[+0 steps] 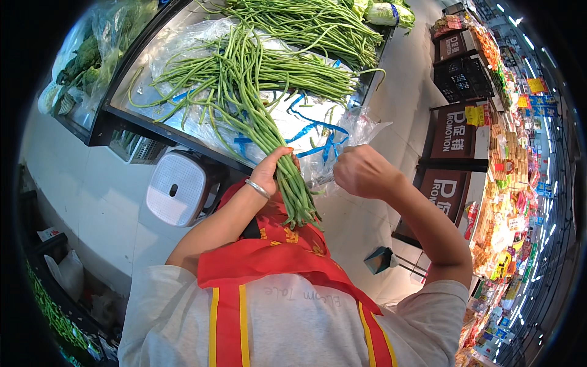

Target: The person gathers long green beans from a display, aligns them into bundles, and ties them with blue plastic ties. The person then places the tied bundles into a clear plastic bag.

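My left hand (267, 172), with a silver bangle at the wrist, is wrapped round a bunch of green long beans (257, 125). The cut ends hang below my fist over a red apron, and the thin tips spread up over the display stand. To the right, my right hand (361, 172) is closed in a fist beside crumpled clear plastic (370, 128) and loops of blue ribbon (330, 145). Whatever its fingers hold, if anything, is hidden. More long beans (318, 76) lie crosswise behind the bunch, on white sheets and plastic.
A larger heap of long beans (318, 24) and a wrapped cabbage (389, 13) sit at the far end of the stand. On the floor at left is a white-topped stool (177, 188). Brown crates (449, 131) line the right side; a dustpan (380, 260) stands nearer.
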Demonstrator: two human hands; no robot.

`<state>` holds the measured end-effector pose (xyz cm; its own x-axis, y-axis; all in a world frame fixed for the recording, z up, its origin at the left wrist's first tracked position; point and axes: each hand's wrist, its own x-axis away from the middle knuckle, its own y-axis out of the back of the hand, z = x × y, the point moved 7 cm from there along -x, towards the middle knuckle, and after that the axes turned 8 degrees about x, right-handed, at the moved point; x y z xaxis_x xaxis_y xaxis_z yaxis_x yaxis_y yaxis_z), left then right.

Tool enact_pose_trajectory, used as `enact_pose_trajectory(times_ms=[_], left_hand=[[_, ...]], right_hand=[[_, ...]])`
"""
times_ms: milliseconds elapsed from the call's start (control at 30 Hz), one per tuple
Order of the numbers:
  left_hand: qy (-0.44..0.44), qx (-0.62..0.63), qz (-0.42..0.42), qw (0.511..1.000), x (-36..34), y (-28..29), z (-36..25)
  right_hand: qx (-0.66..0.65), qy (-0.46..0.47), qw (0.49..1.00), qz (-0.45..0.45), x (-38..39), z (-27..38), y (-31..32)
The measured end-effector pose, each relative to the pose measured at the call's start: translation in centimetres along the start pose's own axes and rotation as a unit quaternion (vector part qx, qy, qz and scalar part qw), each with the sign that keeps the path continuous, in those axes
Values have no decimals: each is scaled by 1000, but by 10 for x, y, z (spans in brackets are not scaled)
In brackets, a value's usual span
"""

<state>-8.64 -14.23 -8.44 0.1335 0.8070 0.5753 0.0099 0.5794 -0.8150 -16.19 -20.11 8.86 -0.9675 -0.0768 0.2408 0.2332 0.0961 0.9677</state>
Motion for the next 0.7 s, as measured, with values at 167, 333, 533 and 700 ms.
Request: enact_pose_trajectory(times_ms=[167,333,533,700], left_hand=[[-15,-32,-15,999,-1,3,-3],[-2,-38,2,999,-1,1,-1],[-44,-73,-15,996,5,-3,-5],[-54,-53,-16,997,-3,4,-5]], right_hand=[[30,-167,976,140,-18,-19,-20],[-125,-286,938,148,-15,-61,-31],[-279,-279,873,287,-10,-49,-72],[-36,-154,948,277,-37,-3,-57]])
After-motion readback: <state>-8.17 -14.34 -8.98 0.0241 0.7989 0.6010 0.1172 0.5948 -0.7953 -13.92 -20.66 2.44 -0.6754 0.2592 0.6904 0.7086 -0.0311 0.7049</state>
